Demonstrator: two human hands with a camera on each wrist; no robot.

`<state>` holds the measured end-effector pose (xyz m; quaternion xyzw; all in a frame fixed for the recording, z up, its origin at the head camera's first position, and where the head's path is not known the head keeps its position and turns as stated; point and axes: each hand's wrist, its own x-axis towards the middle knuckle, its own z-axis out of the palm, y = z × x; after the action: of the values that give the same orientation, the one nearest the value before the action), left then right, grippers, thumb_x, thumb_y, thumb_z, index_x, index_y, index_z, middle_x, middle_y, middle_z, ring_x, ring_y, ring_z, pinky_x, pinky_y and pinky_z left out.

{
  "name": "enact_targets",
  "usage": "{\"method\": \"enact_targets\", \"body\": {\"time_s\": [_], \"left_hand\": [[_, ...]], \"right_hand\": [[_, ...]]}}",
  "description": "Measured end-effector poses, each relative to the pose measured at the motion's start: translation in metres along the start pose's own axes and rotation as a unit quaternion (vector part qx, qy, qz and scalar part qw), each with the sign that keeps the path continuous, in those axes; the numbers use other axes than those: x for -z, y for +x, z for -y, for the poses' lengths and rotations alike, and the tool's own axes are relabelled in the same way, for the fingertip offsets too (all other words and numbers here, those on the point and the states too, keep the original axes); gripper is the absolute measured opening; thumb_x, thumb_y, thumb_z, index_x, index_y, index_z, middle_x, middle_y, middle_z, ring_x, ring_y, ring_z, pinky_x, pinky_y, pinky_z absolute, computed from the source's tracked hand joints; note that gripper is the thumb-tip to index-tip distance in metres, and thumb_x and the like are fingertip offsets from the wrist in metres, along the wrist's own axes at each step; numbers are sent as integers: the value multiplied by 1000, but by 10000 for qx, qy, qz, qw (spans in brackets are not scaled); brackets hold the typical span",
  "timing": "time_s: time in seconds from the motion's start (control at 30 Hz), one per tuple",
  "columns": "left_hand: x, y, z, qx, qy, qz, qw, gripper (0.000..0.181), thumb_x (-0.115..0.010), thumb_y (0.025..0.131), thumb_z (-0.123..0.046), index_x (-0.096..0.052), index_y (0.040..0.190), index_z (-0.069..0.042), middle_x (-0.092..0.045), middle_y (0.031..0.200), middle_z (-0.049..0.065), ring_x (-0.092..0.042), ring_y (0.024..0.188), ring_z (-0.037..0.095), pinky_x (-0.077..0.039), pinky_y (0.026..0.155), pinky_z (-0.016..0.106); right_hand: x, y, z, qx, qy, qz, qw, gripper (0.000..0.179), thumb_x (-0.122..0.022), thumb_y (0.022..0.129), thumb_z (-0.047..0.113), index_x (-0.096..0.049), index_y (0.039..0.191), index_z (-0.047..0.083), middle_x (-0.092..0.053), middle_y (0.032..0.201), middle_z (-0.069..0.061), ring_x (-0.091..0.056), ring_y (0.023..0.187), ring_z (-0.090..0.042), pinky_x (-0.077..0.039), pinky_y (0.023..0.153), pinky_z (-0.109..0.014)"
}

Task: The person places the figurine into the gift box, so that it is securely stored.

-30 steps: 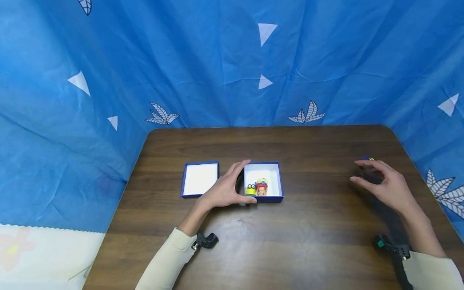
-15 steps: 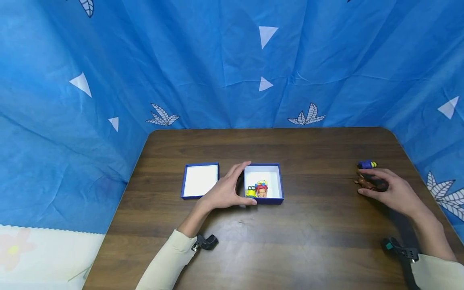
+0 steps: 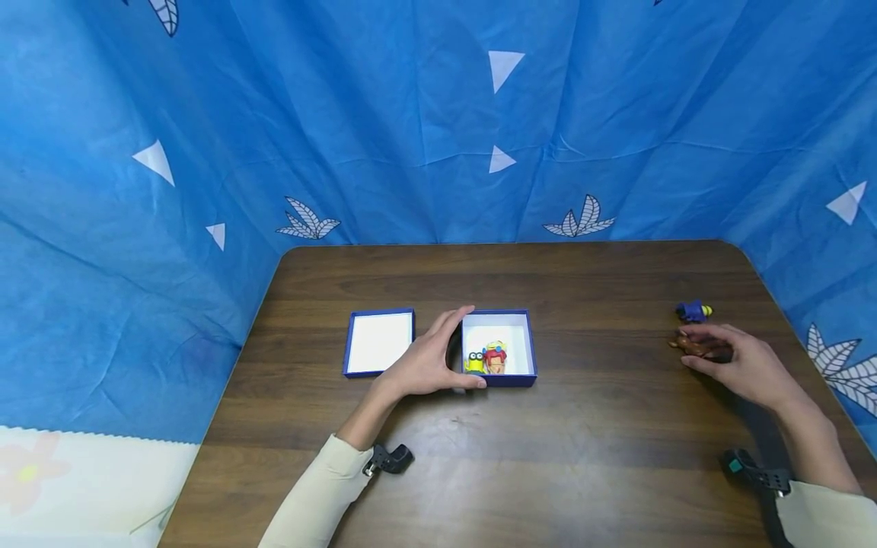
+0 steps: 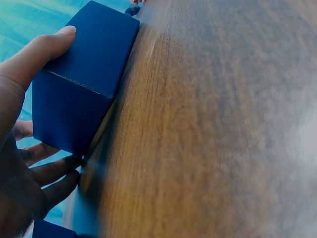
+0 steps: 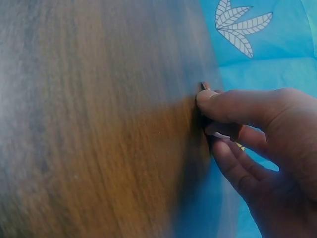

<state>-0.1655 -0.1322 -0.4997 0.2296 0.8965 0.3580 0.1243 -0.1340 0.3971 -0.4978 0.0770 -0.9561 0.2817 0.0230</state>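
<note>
We see a brown toy [image 3: 690, 346] pinched between the right hand's [image 3: 747, 369] thumb and fingers, which partly hide it; we cannot tell whether it touches the table [image 3: 603, 434]. Just beyond those fingers lies a blue toy [image 3: 693, 312]. Well to their left, the left hand [image 3: 428, 361] grips a box [image 3: 510, 380] holding two figures [image 3: 495, 358], and covers a lid's [image 3: 377, 342] near corner. A broad stretch of wood separates both hands; the table's edge runs near the right one.

Brown table [image 3: 575, 449] beneath box [image 3: 510, 381], lid [image 3: 377, 342], blue figurine [image 3: 692, 311]
</note>
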Motion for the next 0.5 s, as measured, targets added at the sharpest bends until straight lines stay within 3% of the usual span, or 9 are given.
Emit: {"method": "enact_targets", "body": {"time_s": [0.1, 0.3, 0.5], "left_hand": [[0, 0, 0, -13, -8, 3, 10000, 125, -90, 75, -69, -16, 172, -40, -31, 173, -1, -50, 147, 30, -48, 117, 63], [0, 0, -1, -3, -13, -5, 10000, 124, -90, 75, -70, -14, 171, -44, -31, 173, -1, -50, 148, 30, -47, 118, 63], [-1, 0, 0, -11, 22, -41, 10000, 125, -90, 76, -68, -16, 172, -40, -32, 173, -1, -50, 148, 30, -48, 117, 63]], "right_hand": [[1, -1, 1, 27, 43, -268, 9996, 35, -85, 93, 11, -75, 127, 6, -72, 113, -14, -50, 86, 24, -45, 69, -3], [6, -2, 8, -253, 177, -700, 9971, 35, -85, 94, 17, -75, 126, 5, -71, 112, -9, -50, 84, 26, -43, 70, 1], [11, 0, 22, -299, 765, -1157, 9899, 51, -88, 91, 13, -69, 137, 4, -64, 101, 30, -57, 81, 22, -46, 72, 2]]}}
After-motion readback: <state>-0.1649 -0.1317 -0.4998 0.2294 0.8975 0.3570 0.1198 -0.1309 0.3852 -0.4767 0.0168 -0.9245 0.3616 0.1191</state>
